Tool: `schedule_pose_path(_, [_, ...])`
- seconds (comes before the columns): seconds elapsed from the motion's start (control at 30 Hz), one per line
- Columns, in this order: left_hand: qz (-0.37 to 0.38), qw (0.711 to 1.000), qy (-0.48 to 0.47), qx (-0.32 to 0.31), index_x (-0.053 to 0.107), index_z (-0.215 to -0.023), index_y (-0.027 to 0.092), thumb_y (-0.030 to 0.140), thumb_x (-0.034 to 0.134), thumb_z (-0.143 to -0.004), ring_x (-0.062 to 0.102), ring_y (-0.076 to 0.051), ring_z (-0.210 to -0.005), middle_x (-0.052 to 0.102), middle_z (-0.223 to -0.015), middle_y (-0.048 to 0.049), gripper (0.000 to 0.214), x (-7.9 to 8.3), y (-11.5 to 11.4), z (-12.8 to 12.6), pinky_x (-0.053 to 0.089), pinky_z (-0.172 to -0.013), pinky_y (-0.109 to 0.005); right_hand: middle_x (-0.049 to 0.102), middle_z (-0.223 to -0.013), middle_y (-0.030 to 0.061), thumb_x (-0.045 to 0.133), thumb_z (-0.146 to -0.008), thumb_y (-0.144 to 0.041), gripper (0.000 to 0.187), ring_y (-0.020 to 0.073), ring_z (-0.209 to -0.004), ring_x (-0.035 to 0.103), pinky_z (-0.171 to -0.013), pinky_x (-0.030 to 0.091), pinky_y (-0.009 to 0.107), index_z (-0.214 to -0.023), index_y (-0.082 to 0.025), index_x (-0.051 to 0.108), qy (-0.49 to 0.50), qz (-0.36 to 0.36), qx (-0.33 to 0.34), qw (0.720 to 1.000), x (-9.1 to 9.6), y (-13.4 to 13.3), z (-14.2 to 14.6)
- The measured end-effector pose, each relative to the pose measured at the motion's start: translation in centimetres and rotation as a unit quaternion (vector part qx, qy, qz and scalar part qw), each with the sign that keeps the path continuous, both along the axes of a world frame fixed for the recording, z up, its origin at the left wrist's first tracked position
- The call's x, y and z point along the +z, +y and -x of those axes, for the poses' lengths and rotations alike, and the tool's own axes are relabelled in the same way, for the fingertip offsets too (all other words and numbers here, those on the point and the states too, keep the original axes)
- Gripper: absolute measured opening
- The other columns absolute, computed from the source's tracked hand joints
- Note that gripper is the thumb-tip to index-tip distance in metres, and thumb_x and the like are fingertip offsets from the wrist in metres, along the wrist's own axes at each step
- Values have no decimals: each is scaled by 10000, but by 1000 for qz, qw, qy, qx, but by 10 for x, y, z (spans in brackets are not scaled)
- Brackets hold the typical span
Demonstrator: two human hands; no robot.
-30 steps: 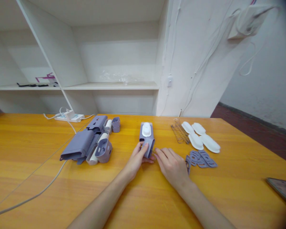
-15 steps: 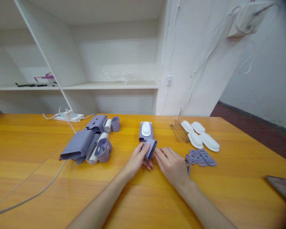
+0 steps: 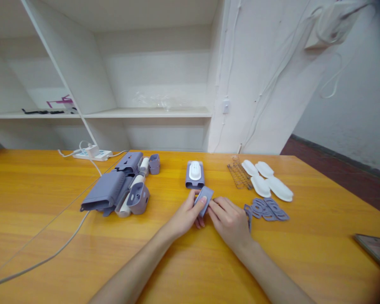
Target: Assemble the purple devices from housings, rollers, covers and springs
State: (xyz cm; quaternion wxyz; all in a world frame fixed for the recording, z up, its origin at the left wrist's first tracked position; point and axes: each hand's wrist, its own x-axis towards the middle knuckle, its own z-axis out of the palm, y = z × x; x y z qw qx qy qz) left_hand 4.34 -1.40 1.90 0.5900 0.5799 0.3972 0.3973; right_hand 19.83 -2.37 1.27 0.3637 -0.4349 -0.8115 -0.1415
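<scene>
My left hand [image 3: 186, 217] is closed round a small purple-grey plastic sleeve [image 3: 208, 194], thumb on its upper face and fingers underneath. My right hand [image 3: 232, 221] has its fingertips pinched at the right edge of that sleeve. Whatever lies between those fingertips is too small and hidden to make out. Just behind the hands stands a larger purple-grey housing [image 3: 189, 180], with a white slotted oval part [image 3: 195, 171] on top. Flat purple-grey oval rings [image 3: 267, 209] lie right of my right hand, which partly covers the nearest one.
On the left are stacked purple-grey housings [image 3: 104, 188], white cylinders [image 3: 145, 164] and purple-grey cups [image 3: 138, 199]. White oval covers [image 3: 280, 188] and metal springs [image 3: 240, 174] lie at the right. A power strip [image 3: 96, 155], a trailing cable [image 3: 55, 255] and a dark flat device [image 3: 375, 251] are also there.
The sleeve has turned in my left hand: its open end faced me before, and now a flat side shows. Both hands have shifted slightly right.
</scene>
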Motion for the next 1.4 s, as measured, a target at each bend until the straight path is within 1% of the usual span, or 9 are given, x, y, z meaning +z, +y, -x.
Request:
schedule_pose_path(0.2, [-37,998,40,5,423,-1166,207,536,442,-848,399,-71,-339,461,-498,69,458,2,-9,1,284,-329,-145,609,-730,39,454,-904,-173,241,131,-686,547,-661,389,243,-749,-167,639,46,0,16,999,-2,2,-2])
schedule_pose_path(0.43, [6,999,-23,49,416,-1097,220,580,435,-831,445,-73,-321,464,-538,74,448,-4,-3,-3,252,-252,-125,644,-828,55,480,-889,-195,183,168,-769,561,-736,413,286,-928,-172,658,-11,1,-18,1000,-1,3,3])
schedule_pose_path(0.63, [-26,986,-56,158,455,-1044,215,582,474,-808,497,-88,-347,521,-598,54,437,-1,8,6,310,-243,-139,631,-1032,95,527,-860,-247,316,253,-998,528,-923,366,427,-1163,-183,589,-27,-21,-44,998,11,1,4])
schedule_pose_path(0.77, [-15,972,-98,213,477,-1009,210,590,500,-787,519,-87,-373,529,-643,43,441,2,13,14,338,-264,-145,585,-1123,133,549,-837,-343,431,286,-1064,497,-937,367,464,-1227,-160,531,88,2,-71,994,8,7,-5])
schedule_pose_path(0.87, [-9,966,-148,211,463,-974,215,588,506,-784,548,-98,-414,551,-707,26,421,-1,16,16,379,-287,-164,568,-1146,157,499,-856,-406,505,274,-1058,518,-912,410,444,-1275,-127,458,240,86,-72,964,-2,15,-12])
schedule_pose_path(0.93, [-8,964,-175,199,452,-954,217,578,499,-795,560,-107,-434,561,-737,17,397,-4,18,15,408,-305,-183,600,-1088,144,456,-873,-448,497,256,-967,571,-843,455,427,-1263,-140,461,342,168,-65,922,-6,20,-14])
schedule_pose_path(1.1, [7,957,-208,203,423,-952,224,558,486,-812,561,-126,-438,565,-755,13,367,-8,21,15,438,-319,-229,665,-845,92,510,-835,-497,515,224,-776,631,-719,500,373,-1196,-129,503,468,325,52,820,-6,22,-14])
schedule_pose_path(1.2, [9,956,-207,208,416,-964,222,551,501,-807,575,-133,-478,572,-764,4,375,-7,20,15,455,-349,-236,669,-820,84,599,-783,-478,535,215,-754,630,-657,499,332,-1175,-124,523,487,317,72,811,-3,20,-13])
schedule_pose_path(1.4, [-14,975,-147,169,489,-907,182,410,676,-728,581,-113,-689,601,-822,-23,345,-2,14,12,488,-557,-198,673,-783,47,604,-789,-458,448,149,-582,595,-519,474,267,-1132,-175,554,569,230,11,789,-2,25,-17])
